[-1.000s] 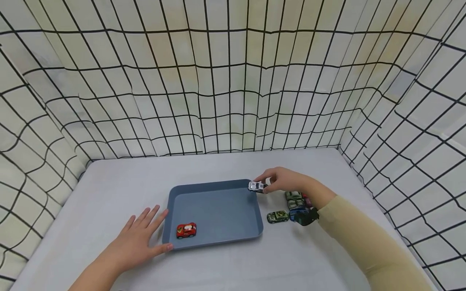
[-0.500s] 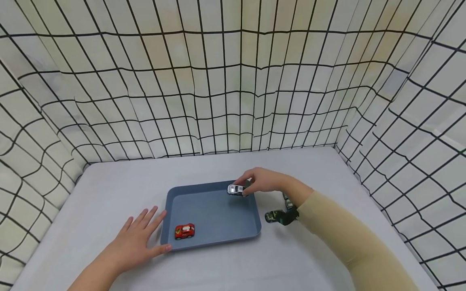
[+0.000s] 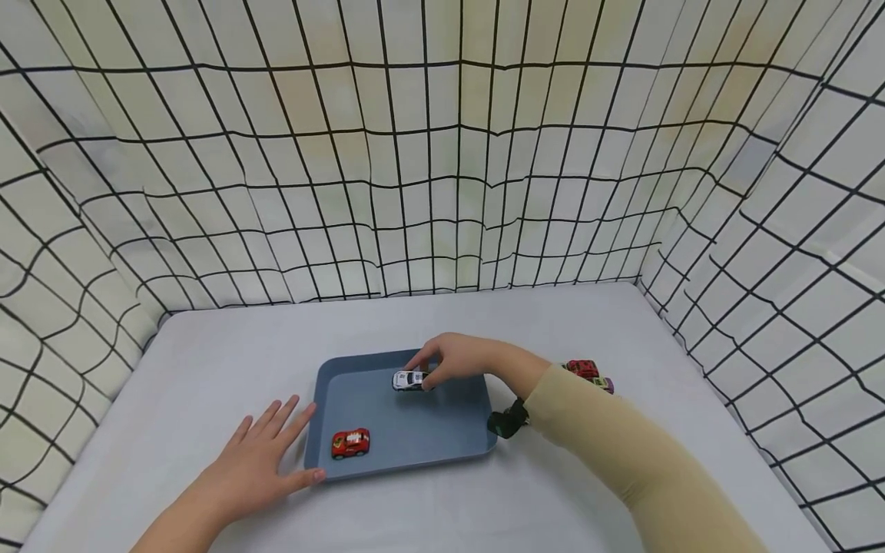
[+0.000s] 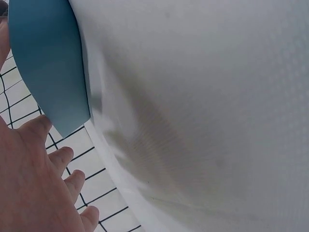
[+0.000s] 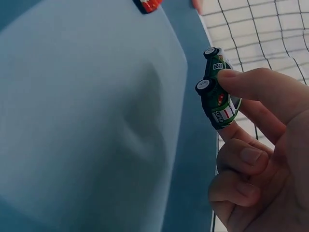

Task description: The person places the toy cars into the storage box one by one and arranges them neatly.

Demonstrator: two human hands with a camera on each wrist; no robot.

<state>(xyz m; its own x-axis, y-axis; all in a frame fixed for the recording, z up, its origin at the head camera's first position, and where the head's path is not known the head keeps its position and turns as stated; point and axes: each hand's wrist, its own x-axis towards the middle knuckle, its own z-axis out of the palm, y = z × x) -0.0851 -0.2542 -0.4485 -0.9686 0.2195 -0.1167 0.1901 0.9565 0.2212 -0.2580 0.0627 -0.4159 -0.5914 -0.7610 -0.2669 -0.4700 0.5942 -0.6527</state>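
Observation:
A white and dark green toy car (image 3: 409, 380) is pinched between the thumb and fingers of my right hand (image 3: 459, 358), above the back half of the blue-grey tray (image 3: 408, 465). In the right wrist view the toy car (image 5: 216, 92) shows its side, with two wheels and printed decals, over the tray floor. A red toy car (image 3: 350, 443) sits in the tray's front left corner. My left hand (image 3: 259, 453) lies with fingers spread at the tray's left edge, thumb at the front left corner. The left wrist view shows those fingers beside the tray wall (image 4: 48, 63).
Right of the tray lie several more toy cars, among them a red one (image 3: 582, 369), partly hidden behind my right sleeve (image 3: 608, 438). A dark wrist mount (image 3: 508, 419) hangs under the right wrist. White walls with a black grid (image 3: 415, 223) surround the white table (image 3: 228, 346).
My right hand has carried the white and green toy car leftward, from the tray's back right corner to over its middle. The left hand and the red toy car in the tray stay put.

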